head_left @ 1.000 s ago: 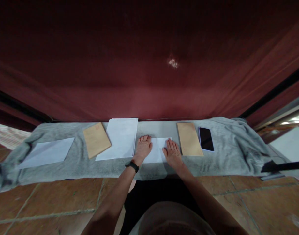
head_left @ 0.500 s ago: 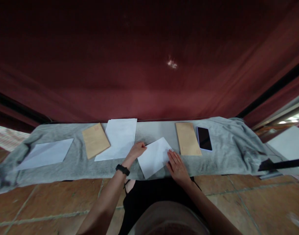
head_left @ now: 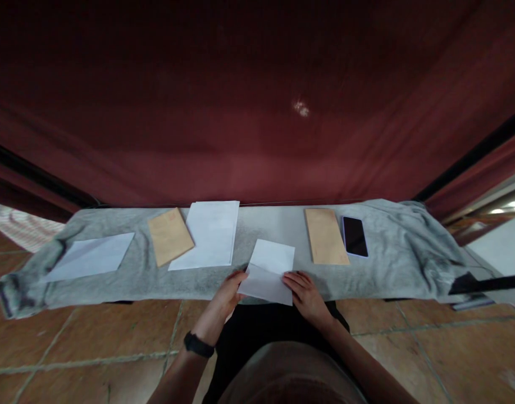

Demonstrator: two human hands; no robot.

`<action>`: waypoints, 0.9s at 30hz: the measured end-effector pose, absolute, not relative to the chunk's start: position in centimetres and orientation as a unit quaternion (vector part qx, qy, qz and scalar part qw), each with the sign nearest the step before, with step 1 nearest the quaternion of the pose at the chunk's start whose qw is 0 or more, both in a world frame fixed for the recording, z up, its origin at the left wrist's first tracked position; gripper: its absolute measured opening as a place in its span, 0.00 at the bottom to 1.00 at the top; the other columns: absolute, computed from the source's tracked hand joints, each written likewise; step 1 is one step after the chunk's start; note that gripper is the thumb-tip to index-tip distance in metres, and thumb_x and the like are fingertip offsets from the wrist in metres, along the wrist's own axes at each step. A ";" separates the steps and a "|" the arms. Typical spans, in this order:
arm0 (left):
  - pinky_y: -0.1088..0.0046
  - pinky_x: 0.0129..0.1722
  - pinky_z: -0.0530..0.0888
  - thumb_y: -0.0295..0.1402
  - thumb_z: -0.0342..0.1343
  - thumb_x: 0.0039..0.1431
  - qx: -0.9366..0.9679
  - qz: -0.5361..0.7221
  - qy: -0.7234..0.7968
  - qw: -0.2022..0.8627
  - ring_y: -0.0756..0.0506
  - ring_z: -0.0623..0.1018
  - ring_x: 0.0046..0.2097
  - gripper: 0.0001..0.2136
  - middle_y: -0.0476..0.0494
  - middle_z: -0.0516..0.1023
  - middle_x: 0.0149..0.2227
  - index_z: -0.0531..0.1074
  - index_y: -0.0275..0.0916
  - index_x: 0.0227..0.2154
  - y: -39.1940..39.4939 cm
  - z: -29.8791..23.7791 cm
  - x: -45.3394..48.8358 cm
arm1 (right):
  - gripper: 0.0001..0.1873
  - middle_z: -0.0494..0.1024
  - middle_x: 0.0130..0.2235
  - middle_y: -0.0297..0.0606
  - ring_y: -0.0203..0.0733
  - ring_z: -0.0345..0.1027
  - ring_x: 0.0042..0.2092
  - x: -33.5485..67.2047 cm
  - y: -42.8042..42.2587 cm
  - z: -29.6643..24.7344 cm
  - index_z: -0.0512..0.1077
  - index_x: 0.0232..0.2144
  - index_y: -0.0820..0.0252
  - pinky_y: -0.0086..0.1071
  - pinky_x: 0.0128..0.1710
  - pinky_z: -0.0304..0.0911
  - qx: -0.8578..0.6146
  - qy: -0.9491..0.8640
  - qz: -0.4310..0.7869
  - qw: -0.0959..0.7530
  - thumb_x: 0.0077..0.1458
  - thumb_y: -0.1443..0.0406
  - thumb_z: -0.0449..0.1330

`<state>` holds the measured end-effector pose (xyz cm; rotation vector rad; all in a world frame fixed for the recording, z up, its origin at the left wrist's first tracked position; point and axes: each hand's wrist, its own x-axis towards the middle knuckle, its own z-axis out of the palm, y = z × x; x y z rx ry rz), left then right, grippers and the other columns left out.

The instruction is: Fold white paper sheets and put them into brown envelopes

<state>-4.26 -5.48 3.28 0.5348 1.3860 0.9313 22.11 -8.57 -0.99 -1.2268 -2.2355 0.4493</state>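
Note:
A folded white sheet of paper (head_left: pixel 270 269) lies in front of me on a grey cloth (head_left: pixel 126 280), its near part lifted into a fold. My left hand (head_left: pixel 227 292) pinches the sheet's near left corner. My right hand (head_left: pixel 305 293) grips its near right edge, fingers curled on the paper. A black band sits on my left wrist (head_left: pixel 197 344).
On the cloth lie a white sheet stack (head_left: pixel 210 234), a brown envelope (head_left: pixel 169 235), a white envelope (head_left: pixel 91 256) at the left, another brown envelope (head_left: pixel 326 235) and a dark phone (head_left: pixel 355 236) at the right. A dark red curtain (head_left: pixel 257 112) hangs behind. Tiled floor (head_left: pixel 84 342) lies below.
The sheet was flat under both flat hands, then turned askew. Now it lies straight again, and both hands have drawn back to its near edge and lifted it into a fold.

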 end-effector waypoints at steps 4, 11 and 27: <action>0.67 0.33 0.78 0.48 0.60 0.51 0.262 0.434 0.609 0.610 0.43 0.81 0.31 0.17 0.42 0.80 0.30 0.72 0.37 0.33 -4.9 3.0 -4.1 | 0.16 0.80 0.51 0.40 0.47 0.72 0.54 22.1 -7.1 -0.9 0.77 0.48 0.53 0.47 0.56 0.65 -0.512 -0.787 0.182 0.292 0.68 0.67 0.50; 0.67 0.38 0.76 0.40 0.64 0.50 0.422 0.467 0.645 0.434 0.44 0.78 0.38 0.13 0.45 0.78 0.38 0.74 0.40 0.38 -2.9 1.6 -3.4 | 0.13 0.79 0.45 0.42 0.48 0.71 0.48 21.1 -5.5 -1.5 0.75 0.34 0.56 0.42 0.49 0.64 -0.609 -0.711 0.144 0.321 0.66 0.62 0.53; 0.68 0.42 0.74 0.26 0.55 0.60 0.606 0.215 0.724 0.249 0.44 0.79 0.39 0.16 0.44 0.78 0.40 0.71 0.39 0.51 -2.7 1.8 -1.3 | 0.07 0.72 0.52 0.49 0.53 0.65 0.52 20.6 -5.3 -2.2 0.69 0.39 0.58 0.44 0.49 0.62 -0.674 -0.678 0.052 0.290 0.62 0.62 0.56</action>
